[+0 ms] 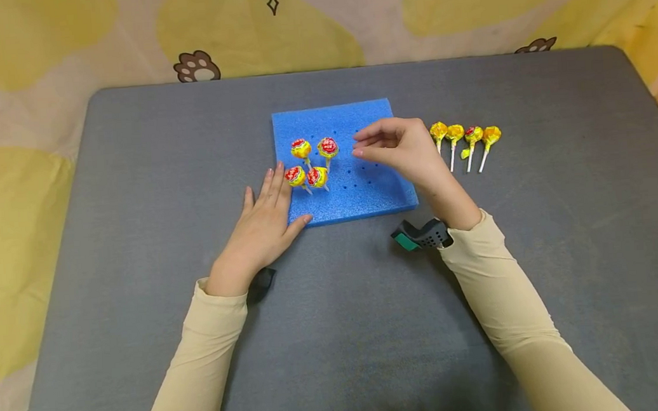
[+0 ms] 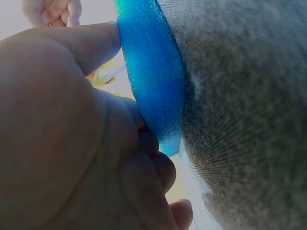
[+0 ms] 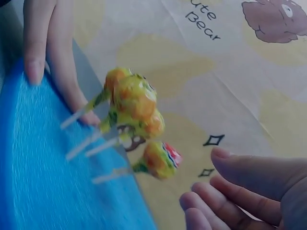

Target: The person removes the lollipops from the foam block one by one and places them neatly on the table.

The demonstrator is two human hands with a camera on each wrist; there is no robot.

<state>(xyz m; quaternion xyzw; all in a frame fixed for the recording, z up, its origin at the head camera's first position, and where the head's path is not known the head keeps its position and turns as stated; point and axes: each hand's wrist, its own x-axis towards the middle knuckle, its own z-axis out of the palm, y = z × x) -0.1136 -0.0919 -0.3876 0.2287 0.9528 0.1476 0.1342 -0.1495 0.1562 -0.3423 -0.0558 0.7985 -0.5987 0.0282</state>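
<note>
A blue foam board (image 1: 385,195) with small holes lies on the grey table. Several lollipops in yellow and red wrappers stand by their sticks in its left half, among them one lollipop (image 1: 328,147) at the back and one (image 1: 317,177) nearer the front. My left hand (image 1: 262,226) rests along the board's left front corner, fingers stretched out and thumb at the front edge. Over the board's right side hovers my right hand (image 1: 396,146), its thumb and loosely bent fingers apart with nothing between them. In the right wrist view that hand (image 3: 254,191) is near a standing lollipop (image 3: 160,160).
To the right of the board, several more lollipops lie in a row on the table, including one lollipop (image 1: 490,137) at the row's right end. A patterned yellow cloth (image 1: 305,29) hangs behind the grey table (image 1: 565,227). A dark strap device (image 1: 423,234) sits at my right wrist.
</note>
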